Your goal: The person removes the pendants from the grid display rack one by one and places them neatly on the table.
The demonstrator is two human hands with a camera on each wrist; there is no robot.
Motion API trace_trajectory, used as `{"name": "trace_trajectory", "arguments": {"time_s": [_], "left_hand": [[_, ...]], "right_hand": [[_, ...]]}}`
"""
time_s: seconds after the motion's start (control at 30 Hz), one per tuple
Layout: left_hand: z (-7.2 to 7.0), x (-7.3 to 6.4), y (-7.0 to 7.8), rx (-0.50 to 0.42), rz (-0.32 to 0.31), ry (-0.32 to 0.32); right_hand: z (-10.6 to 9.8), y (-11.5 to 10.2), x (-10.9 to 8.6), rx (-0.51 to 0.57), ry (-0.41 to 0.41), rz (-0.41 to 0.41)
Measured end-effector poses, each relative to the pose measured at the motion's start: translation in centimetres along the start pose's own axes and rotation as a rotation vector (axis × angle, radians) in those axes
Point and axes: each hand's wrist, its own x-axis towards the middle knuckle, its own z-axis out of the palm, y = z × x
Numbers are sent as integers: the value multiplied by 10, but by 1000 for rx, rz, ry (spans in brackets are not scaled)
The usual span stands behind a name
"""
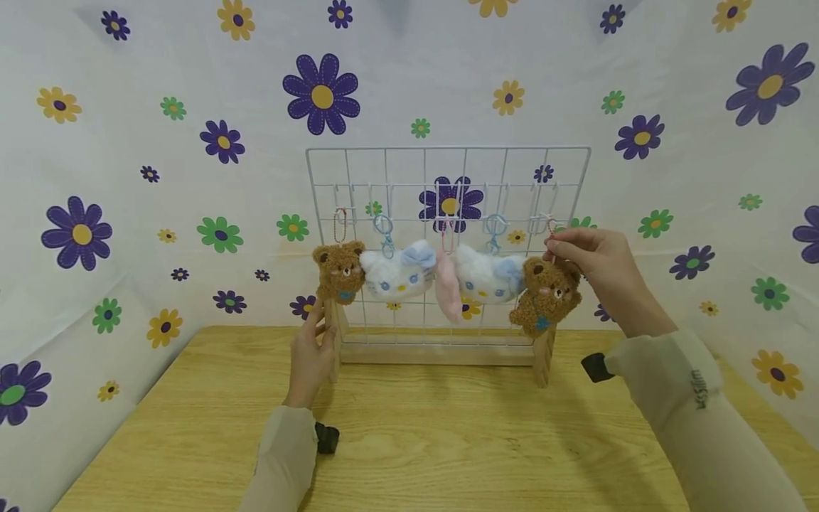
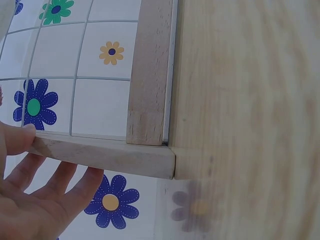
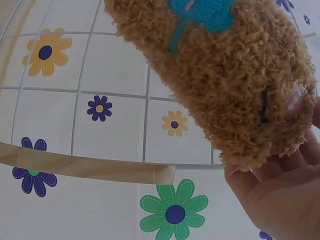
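Note:
A white wire grid rack (image 1: 448,148) stands on the table in a wooden base with a post at each side. My left hand (image 1: 311,359) grips the left wooden post (image 2: 110,159), thumb on one side and fingers on the other. At the rack's right end, my right hand (image 1: 604,267) pinches the thin chain of a brown bear plush keychain (image 1: 547,302) by a hook (image 1: 542,215). Whether the chain sits on that hook cannot be told. The bear hangs tilted below the fingers and fills much of the right wrist view.
Another brown bear keychain (image 1: 342,274) hangs at the left. Between the bears hang a white cat-head plush (image 1: 397,274) with a blue bow, a pink plush (image 1: 448,288) seen edge-on, and a second white cat-head plush (image 1: 483,277). Flowered cloth (image 1: 384,64) surrounds the wooden table (image 1: 435,441).

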Motion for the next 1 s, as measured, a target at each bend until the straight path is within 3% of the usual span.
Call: {"name": "trace_trajectory", "arguments": {"time_s": [0.27,1.0], "left_hand": [[0,1,-1,7,0,-8],[1,2,-2,18,40,4]], "right_hand": [[1,0,-5,126,30,-32],[1,-5,-17,172,44,-95]]}}
